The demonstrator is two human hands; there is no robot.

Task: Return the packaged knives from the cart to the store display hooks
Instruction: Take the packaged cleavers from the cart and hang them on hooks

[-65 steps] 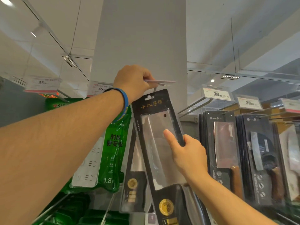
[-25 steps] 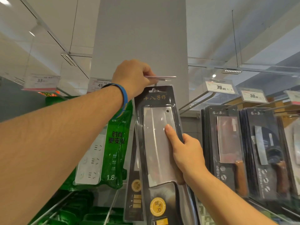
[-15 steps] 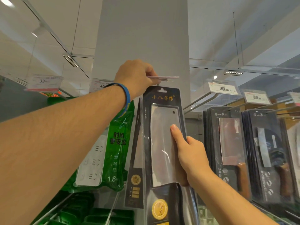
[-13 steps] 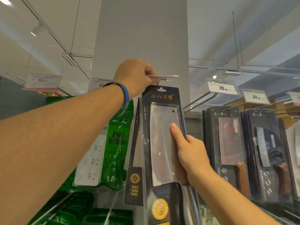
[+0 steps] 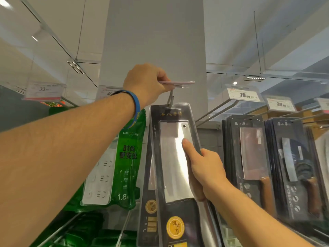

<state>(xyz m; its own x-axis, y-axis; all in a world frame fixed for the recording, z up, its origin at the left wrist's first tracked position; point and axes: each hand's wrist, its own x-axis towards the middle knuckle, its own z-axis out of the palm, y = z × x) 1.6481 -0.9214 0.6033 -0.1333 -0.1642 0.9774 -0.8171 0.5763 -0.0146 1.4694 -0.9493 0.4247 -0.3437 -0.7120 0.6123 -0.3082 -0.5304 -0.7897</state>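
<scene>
A packaged cleaver (image 5: 173, 157) in a black card with a clear blister hangs upright in the middle of the display. My right hand (image 5: 204, 168) grips its right edge, thumb across the blade window. The pack's top hole sits at the metal hook (image 5: 170, 98). My left hand (image 5: 147, 82), wearing a blue wristband, is raised and pinches the price tag holder (image 5: 178, 83) at the hook's front end, lifting it flat. Another packaged knife (image 5: 150, 202) hangs just behind and to the left.
A green power strip pack (image 5: 122, 166) hangs to the left. Rows of black knife packs (image 5: 249, 157) fill the hooks on the right under price tags (image 5: 243, 95). A grey pillar (image 5: 154, 41) rises behind. Bare hooks (image 5: 217, 109) stick out between the rows.
The cleaver pack has swung from tilted to upright, and its top has moved up onto the hook. My left hand has kept the tag holder lifted throughout.
</scene>
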